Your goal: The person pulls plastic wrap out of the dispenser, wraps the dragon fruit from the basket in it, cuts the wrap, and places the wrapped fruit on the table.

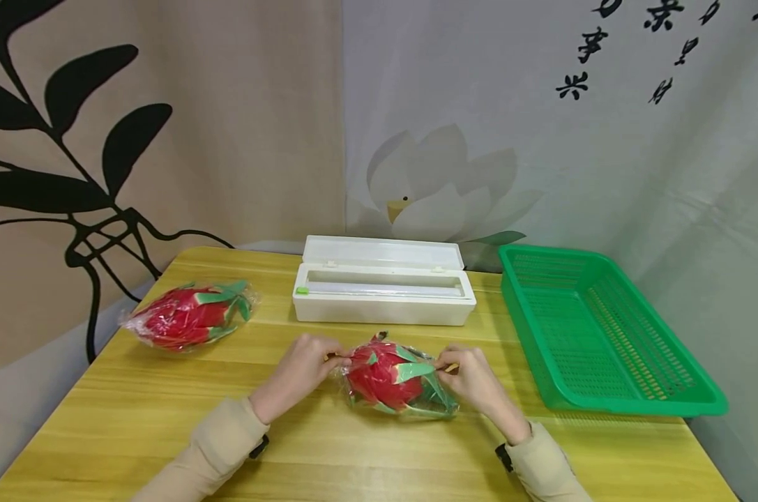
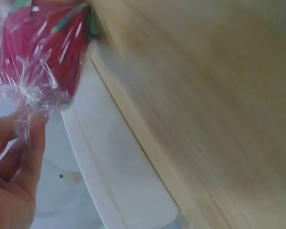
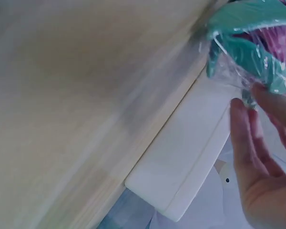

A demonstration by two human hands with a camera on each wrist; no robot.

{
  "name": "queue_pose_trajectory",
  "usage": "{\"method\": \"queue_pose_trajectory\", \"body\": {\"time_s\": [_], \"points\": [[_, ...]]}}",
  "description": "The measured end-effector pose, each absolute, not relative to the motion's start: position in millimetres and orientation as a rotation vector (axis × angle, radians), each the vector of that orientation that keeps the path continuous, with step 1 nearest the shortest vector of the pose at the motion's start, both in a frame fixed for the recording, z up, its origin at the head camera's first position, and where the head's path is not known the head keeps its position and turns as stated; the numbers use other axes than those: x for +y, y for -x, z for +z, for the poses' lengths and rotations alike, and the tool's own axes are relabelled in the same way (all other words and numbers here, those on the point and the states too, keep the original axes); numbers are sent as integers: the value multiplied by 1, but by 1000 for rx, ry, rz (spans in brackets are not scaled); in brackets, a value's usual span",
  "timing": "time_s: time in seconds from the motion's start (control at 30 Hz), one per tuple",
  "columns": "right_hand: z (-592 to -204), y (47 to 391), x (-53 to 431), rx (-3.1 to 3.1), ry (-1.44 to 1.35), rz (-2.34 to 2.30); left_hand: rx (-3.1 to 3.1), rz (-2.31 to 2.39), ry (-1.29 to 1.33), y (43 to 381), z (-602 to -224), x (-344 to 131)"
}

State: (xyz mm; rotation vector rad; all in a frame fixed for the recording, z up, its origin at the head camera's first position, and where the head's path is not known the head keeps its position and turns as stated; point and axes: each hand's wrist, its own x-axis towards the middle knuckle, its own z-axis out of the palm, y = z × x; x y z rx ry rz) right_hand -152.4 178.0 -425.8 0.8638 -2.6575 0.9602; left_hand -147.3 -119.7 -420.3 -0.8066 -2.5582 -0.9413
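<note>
A red dragon fruit (image 1: 385, 376) with green leaf tips, wrapped in clear cling film, is between the two hands at the middle of the table. My left hand (image 1: 303, 373) pinches the gathered film at its left end; in the left wrist view the twisted film (image 2: 26, 121) shows between thumb and fingers. At the leafy right end, my right hand (image 1: 473, 376) pinches the film between thumb and fingertips. The right wrist view shows green leaves (image 3: 250, 52) under shiny film just beyond those fingers.
Another film-wrapped dragon fruit (image 1: 190, 317) lies at the table's left. Behind the hands stands a white cling film box (image 1: 381, 312), lid raised, a roll inside. A green plastic basket (image 1: 630, 404) sits at the right edge of the wooden table (image 1: 353, 467). A printed curtain hangs behind.
</note>
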Motion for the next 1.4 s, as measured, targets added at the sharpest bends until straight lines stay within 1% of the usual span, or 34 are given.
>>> {"method": "queue_pose_trajectory", "body": {"time_s": [0.23,0.43,0.5,0.6,0.7,0.87,1.1,1.2,1.4], "points": [[-423,151,181,-2667,-924,937,-2616,-1048,768,142,-416,-111],[-416,145,193,-2866,-999,1252,-2709,-1060,739,138,-416,-112],[-415,143,195,-2917,-995,1292,-2737,-1081,737,137,-416,-112],[-416,141,191,-2942,-967,1166,-2750,-1059,738,135,-416,-110],[-418,137,184,-2931,-913,966,-2752,-1057,693,133,-416,-105],[-418,134,175,-2874,-822,781,-2762,-1110,637,131,-417,-99],[-419,140,175,-2821,-982,898,-2737,-1158,704,131,-422,-99],[-421,142,176,-2801,-1009,941,-2726,-1169,717,132,-423,-100],[-423,146,179,-2743,-1081,1009,-2732,-1279,658,135,-422,-101]]}}
